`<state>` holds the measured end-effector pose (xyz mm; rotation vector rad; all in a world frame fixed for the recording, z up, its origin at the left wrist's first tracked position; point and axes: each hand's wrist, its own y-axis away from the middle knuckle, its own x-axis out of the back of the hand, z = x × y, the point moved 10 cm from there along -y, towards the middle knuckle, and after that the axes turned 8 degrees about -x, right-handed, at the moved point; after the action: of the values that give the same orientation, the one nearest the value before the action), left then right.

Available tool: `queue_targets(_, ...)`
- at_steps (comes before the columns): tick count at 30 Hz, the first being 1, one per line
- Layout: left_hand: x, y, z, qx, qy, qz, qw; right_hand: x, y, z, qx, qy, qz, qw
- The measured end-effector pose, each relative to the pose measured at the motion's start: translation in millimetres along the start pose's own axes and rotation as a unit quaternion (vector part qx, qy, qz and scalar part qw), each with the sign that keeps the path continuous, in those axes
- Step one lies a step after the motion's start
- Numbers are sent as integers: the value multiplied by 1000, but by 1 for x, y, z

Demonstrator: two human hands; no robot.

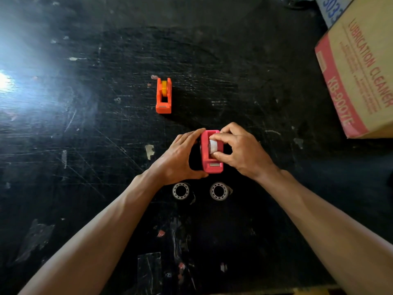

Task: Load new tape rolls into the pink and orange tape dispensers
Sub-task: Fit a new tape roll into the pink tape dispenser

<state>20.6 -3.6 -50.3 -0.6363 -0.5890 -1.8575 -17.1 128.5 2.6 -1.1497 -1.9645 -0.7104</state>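
Both of your hands are on the pink dispenser (212,152), which sits on the black counter (85,124) just in front of you. Your left hand (180,158) grips its left side, thumb at the near end and fingers at the far end. Your right hand (238,147) pinches a white tape roll (213,146) between thumb and fingertips, the roll sitting in the dispenser's cradle. Farther away stands the orange dispenser (163,96), with a yellowish roll inside. Two clear tape rolls (180,190) lie flat just nearer than the pink one. At far right sits a cardboard box (357,77).
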Motion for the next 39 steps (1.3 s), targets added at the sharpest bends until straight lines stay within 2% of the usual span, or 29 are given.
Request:
queue_targets(20, 2, 7, 4, 24, 21, -20, 999, 22, 9, -20, 22, 16, 11, 1000)
queue_targets(22, 9, 13, 6, 32, 36, -2, 999, 29, 11, -23, 20, 17, 10, 1000)
queue_targets(29, 43, 40, 35, 32, 121, 140, 982, 51, 29, -45, 27, 40, 19, 999)
queue_targets(34, 46, 53, 57, 52, 223, 166, 959, 64, 48, -65, 25, 26, 11, 999)
queue_targets(39, 50, 71, 76, 61, 262, 205, 941, 75, 65, -85, 39, 34, 11, 999)
